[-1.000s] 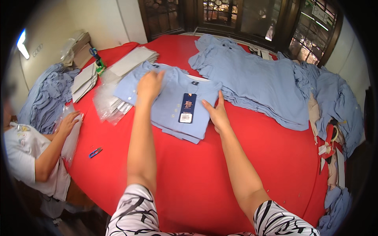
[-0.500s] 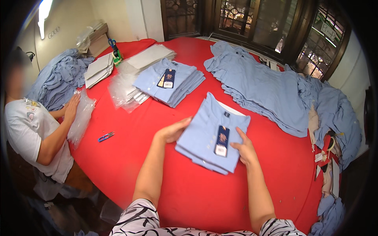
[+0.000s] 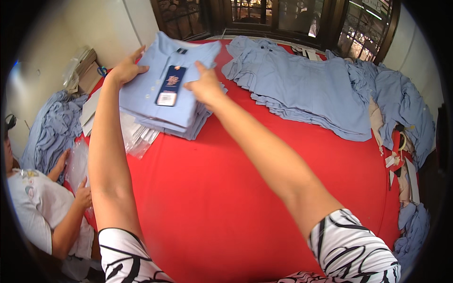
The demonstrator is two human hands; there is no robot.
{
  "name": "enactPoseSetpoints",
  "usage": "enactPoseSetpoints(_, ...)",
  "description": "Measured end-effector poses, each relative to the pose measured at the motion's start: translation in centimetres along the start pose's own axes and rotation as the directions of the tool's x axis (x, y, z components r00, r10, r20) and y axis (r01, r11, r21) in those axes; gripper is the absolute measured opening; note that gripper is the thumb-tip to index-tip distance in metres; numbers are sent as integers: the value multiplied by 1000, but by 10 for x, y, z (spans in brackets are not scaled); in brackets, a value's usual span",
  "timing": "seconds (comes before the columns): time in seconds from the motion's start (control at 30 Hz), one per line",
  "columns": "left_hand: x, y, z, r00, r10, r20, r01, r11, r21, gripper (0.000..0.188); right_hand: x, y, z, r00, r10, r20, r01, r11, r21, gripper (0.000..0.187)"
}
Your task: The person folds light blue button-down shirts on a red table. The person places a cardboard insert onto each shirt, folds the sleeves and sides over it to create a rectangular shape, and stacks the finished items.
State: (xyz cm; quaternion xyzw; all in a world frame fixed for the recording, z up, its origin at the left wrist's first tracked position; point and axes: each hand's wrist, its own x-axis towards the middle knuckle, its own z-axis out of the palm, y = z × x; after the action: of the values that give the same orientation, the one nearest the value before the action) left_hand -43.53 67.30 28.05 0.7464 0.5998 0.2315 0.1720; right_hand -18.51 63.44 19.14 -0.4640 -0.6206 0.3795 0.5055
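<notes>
Both my arms reach far forward to the left. A small pile of folded light blue shirts is between my hands, with a dark blue hang tag and a few buttons on the top one. My left hand grips its left edge, thumb over the cloth. On the opposite edge, my right hand has its thumb on top and its other fingers mostly hidden. Directly below is a stack of folded blue shirts, largely covered by what I hold; whether the two touch, I cannot tell.
Transparent bags with white inserts lie beside the stack on the red-covered table. At the left, a co-worker handles a transparent bag near a heap of blue garments. Blue shirts lie spread at the back right.
My hands have carried the folded shirts from the table's middle, forward and left, over the stack. The view has shifted, and the co-worker's hands have moved apart on the bag.
</notes>
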Motion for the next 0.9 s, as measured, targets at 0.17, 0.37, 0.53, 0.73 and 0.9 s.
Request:
enactPoseSetpoints(0.17,55,-40,123,980,-132,151,89,961,263,90,31,94,36,972,233,0,-232,967,-102,88)
enactPoseSetpoints(0.37,-2,-58,148,967,-255,-25,256,966,37,90,-11,103,-73,999,-41,24,43,995,-86,78)
enactPoseSetpoints(0.53,2,-50,112,956,-292,39,291,919,-266,82,-53,153,-259,948,-150,-283,-235,274,-933,18)
enactPoseSetpoints(0.73,-34,43,91,776,109,-621,34,976,213,64,-89,95,-328,972,-179,-152,24,720,-694,18)
enactPoseSetpoints(0.9,-162,149,184,895,189,-404,-271,950,-156,33,-255,24,-321,962,-72,264,249,630,-736,13)
